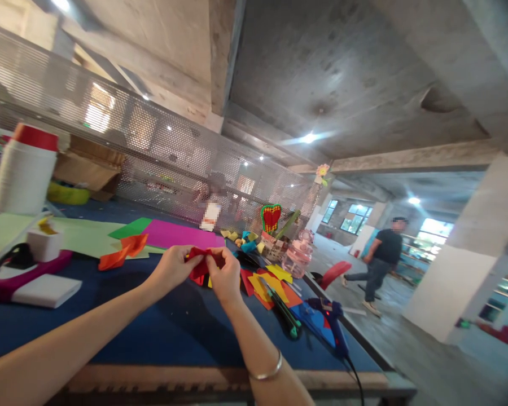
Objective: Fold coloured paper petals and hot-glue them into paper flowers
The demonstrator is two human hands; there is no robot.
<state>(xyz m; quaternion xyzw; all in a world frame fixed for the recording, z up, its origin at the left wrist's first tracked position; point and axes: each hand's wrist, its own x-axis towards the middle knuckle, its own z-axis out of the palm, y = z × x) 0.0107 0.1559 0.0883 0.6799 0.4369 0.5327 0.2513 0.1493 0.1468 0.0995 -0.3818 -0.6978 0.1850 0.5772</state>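
Note:
My left hand and my right hand meet above the blue table. Both pinch a small folded piece of red paper between their fingertips. A thin bracelet sits on my right wrist. Just beyond the hands lie loose red, yellow and orange paper pieces. An orange folded paper lies to the left of my left hand.
Green and pink paper sheets lie further back. A blue glue gun and a dark pen rest at the right edge. A white spool with a red top stands left. A pink bottle stands behind. A person walks at right.

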